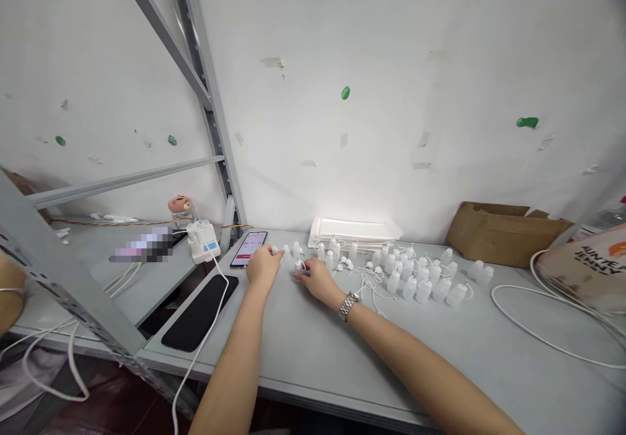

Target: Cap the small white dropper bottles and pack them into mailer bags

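Observation:
Both my arms reach forward over a grey table (303, 350). My left hand (263, 265) rests near a phone with a lit screen (248, 248), its fingers closed in a pinch on a small white bottle (274, 250). My right hand (315, 278), with a metal watch (348, 305) at the wrist, pinches another small white bottle (298, 266). To the right stand several small white dropper bottles (415, 278), some with loose caps beside them.
A stack of white trays (355, 231) lies against the wall. A brown cardboard box (503, 233) and a printed bag (587, 269) sit at the right, with white cable (538, 330) looping across. A black pad (200, 311), a white device (203, 240) and a grey shelf frame (63, 272) stand at the left.

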`<state>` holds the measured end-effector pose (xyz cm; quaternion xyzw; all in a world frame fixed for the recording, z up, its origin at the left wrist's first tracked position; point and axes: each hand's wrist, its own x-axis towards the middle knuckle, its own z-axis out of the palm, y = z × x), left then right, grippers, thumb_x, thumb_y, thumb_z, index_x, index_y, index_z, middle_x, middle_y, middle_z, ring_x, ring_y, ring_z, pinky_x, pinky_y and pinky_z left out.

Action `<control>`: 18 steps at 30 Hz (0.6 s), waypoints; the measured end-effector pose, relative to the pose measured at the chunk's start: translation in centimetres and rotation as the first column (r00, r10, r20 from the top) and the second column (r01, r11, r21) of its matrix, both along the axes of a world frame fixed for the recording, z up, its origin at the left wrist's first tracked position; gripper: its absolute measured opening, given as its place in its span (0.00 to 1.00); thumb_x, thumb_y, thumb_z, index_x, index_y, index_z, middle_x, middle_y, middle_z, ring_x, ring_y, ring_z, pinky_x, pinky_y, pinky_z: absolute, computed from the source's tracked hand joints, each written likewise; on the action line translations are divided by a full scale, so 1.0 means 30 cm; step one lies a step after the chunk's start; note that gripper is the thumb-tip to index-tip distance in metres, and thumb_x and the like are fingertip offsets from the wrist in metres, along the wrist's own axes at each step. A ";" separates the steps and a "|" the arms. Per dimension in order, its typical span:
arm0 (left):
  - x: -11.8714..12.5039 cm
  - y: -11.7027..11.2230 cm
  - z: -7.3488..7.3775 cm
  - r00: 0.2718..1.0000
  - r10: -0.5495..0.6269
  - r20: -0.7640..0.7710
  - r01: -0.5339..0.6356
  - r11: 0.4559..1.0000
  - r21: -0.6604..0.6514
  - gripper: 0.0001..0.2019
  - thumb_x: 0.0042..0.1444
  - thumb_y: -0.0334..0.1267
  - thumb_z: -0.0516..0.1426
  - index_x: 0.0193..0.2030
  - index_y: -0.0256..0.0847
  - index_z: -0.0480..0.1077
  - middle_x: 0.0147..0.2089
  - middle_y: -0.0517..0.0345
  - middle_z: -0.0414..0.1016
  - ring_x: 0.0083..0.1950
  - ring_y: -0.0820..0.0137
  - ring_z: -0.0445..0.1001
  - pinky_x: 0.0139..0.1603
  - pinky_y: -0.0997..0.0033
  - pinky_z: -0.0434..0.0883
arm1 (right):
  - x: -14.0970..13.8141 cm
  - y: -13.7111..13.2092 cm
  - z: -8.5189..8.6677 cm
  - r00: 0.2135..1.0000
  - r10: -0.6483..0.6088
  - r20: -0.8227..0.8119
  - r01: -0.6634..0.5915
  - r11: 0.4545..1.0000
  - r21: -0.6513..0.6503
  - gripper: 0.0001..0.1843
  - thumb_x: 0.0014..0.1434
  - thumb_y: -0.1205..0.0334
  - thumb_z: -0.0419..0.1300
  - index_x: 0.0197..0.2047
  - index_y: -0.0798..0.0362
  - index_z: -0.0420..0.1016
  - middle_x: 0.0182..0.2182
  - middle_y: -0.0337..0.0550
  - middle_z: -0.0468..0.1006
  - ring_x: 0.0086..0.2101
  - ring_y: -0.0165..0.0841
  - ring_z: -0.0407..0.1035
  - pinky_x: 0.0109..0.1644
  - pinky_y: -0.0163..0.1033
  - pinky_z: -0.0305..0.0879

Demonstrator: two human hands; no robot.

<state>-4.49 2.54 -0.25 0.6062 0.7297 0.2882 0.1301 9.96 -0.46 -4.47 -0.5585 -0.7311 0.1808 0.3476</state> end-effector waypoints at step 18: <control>0.039 -0.039 0.035 0.963 -0.081 0.257 -0.115 0.737 0.666 0.14 0.56 0.43 0.52 0.44 0.39 0.69 0.43 0.52 0.70 0.40 0.70 0.72 0.46 0.70 0.69 | 0.343 -0.168 0.153 0.927 -0.208 0.312 0.207 0.978 0.036 0.13 0.56 0.74 0.48 0.40 0.59 0.71 0.38 0.54 0.72 0.37 0.38 0.68 0.40 0.40 0.61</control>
